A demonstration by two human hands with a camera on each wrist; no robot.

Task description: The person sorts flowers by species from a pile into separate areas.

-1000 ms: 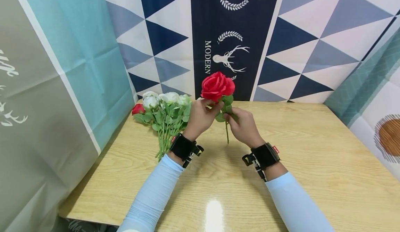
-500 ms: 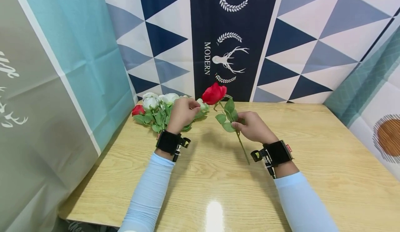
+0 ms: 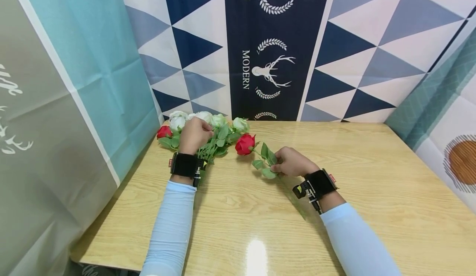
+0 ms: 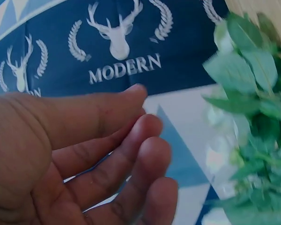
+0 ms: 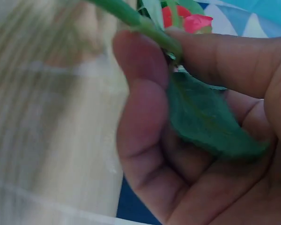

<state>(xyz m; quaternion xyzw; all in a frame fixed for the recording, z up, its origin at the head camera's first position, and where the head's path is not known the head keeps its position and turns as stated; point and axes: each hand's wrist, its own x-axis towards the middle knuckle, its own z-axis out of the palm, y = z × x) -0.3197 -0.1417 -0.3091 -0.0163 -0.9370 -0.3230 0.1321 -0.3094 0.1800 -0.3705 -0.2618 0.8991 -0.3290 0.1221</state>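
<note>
My right hand (image 3: 295,162) pinches the stem of a red rose (image 3: 245,144) low over the table, its bloom pointing left and its thin stem slanting down to the right. In the right wrist view the green stem (image 5: 126,16) passes between thumb and forefinger, and a leaf (image 5: 206,115) lies against the palm. My left hand (image 3: 194,135) hovers over a pile of flowers, partly hiding them. Up close in the left wrist view, that hand's fingers (image 4: 152,157) are loosely bent with nothing seen between them, and leaves (image 4: 257,117) show beside it.
White and pale green flowers (image 3: 218,120) lie at the back left of the wooden table (image 3: 230,222), stems toward me. Another red rose (image 3: 164,132) sits at their left edge. Printed cloth (image 3: 201,40) hangs behind and along both sides.
My left hand has let go of the red rose's bloom and moved left over the flower pile. The right hand has lowered the rose toward the table, its stem swinging outward to the right.
</note>
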